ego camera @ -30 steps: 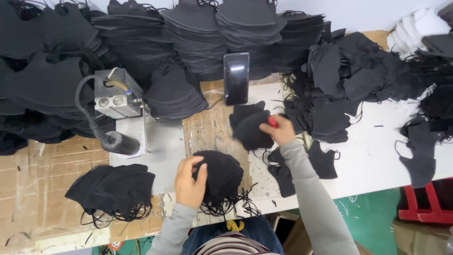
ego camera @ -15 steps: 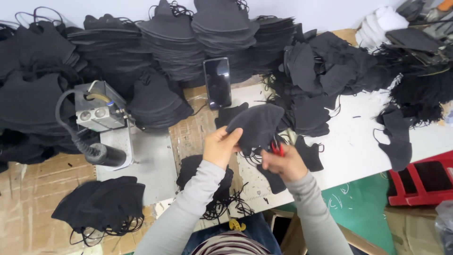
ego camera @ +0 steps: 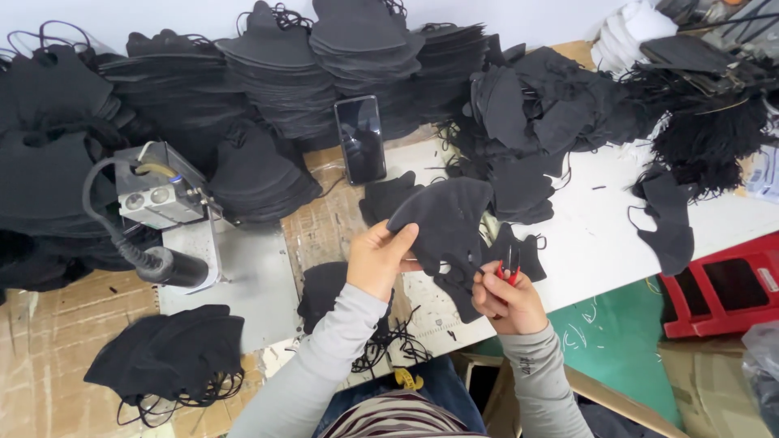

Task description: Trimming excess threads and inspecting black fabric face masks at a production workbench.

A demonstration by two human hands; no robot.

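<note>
Cluttered white worktable (ego camera: 584,243), centre frame: black folded fabric face mask (ego camera: 445,221) held up, left hand (ego camera: 380,259) pinching its edge w/ thumb & fingers. Right hand (ego camera: 505,294) curled round small red-handled snips (ego camera: 511,264) at the ear loop. Risk: blades nick fabric, loop tangles. Black smartphone (ego camera: 360,139) above; grey welding unit (ego camera: 162,199) left; mask stacks (ego camera: 268,89) crowd top.

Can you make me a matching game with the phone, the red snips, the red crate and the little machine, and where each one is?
Things:
1. phone
2. red snips
3. red crate
4. small grey machine

Places:
A. far right, below the table edge
B. left, with a black hose
C. in the right hand
D. lying flat by the stacked black masks

Pairs: 1-D, 2-C, 3-A, 4-B
</note>
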